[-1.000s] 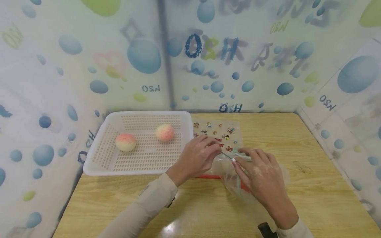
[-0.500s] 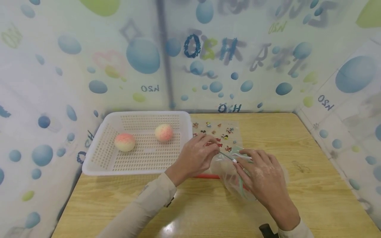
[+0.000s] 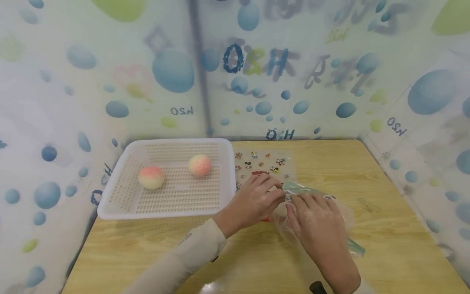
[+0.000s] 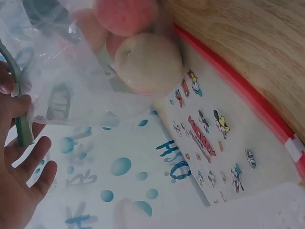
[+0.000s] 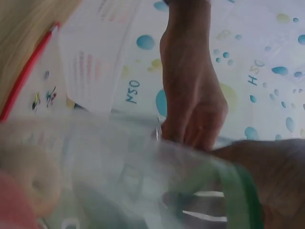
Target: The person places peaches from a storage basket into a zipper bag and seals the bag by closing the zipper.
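A clear plastic zip bag (image 4: 71,95) with a green edge strip (image 3: 355,247) hangs between both hands and holds several pink-and-cream peaches (image 4: 148,64). My left hand (image 3: 257,200) pinches the green strip near one end, which shows between thumb and fingers in the left wrist view. Close beside it, my right hand (image 3: 319,224) grips the same edge, its fingertips nearly meeting the left ones. In the right wrist view the bag's film covers much of the right fingers. Beneath the hands lies a flat clear pouch (image 4: 224,143) with cartoon prints and a red zip edge.
A white perforated basket (image 3: 110,208) stands at the left, with two peaches (image 3: 200,165) in it. It sits beside the flat pouch. Patterned curtain walls (image 3: 312,102) enclose the wooden table (image 3: 396,228) at the back and sides.
My left hand has moved right, up close to the right hand; the strip stretched between them is now mostly covered. The bag has turned, and its green edge now shows right of my right hand.
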Demonstrator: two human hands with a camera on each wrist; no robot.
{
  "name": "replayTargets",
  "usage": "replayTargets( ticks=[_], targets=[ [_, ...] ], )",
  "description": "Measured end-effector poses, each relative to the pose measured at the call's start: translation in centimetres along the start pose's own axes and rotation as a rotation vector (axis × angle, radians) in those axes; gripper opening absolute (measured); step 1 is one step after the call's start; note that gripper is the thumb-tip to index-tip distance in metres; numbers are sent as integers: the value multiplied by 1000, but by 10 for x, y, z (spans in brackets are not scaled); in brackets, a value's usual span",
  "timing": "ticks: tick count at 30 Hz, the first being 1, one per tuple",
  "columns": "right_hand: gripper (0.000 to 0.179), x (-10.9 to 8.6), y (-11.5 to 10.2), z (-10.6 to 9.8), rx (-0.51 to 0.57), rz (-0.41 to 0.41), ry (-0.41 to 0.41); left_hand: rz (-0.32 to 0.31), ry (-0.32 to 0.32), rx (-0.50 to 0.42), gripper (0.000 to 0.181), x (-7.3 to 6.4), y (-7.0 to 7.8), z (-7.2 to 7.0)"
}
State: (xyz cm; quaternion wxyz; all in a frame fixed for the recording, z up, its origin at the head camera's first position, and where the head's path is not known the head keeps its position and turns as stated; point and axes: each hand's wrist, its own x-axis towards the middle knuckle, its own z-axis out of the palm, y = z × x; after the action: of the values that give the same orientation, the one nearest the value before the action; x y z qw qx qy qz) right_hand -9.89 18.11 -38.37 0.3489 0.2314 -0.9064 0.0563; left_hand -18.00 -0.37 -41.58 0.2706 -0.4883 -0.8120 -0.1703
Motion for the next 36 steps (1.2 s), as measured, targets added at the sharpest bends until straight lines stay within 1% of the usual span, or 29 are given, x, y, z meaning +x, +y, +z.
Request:
replayTargets(
  ticks=[3, 5, 8, 10, 15, 19, 23, 26, 31, 36],
  targets=[
    [41, -1, -7, 2, -15, 27, 4, -10, 26, 3, 9, 0, 1, 0],
    [46, -2, -9, 4, -23, 44, 1, -12, 23, 0, 10, 0, 1, -1],
    [54, -5, -8, 7, -34, 56, -25, -18, 11, -4, 12, -1, 1, -3],
    [56, -7, -7, 10, -26, 60, -35, -21, 0, -7, 12, -1, 1, -6],
    [49, -11, -3, 14, -9, 59, -33, -18, -14, -32, 13, -2, 0, -10],
    [46, -12, -2, 14, 8, 106, -63, -23, -14, -52, 12, -5, -2, -12],
    [35, -13, -1, 13, 35, 138, -94, -35, -11, -64, 12, -7, -3, -12],
    [31, -14, -1, 13, 43, 135, -93, -41, -4, -73, 13, -9, -5, -12],
    [31, -13, 0, 14, 52, 121, -79, -52, 14, -74, 15, -12, -7, -13],
    [27, -12, -1, 14, 49, 126, -101, -64, 12, -67, 16, -15, -9, -15]
  ],
)
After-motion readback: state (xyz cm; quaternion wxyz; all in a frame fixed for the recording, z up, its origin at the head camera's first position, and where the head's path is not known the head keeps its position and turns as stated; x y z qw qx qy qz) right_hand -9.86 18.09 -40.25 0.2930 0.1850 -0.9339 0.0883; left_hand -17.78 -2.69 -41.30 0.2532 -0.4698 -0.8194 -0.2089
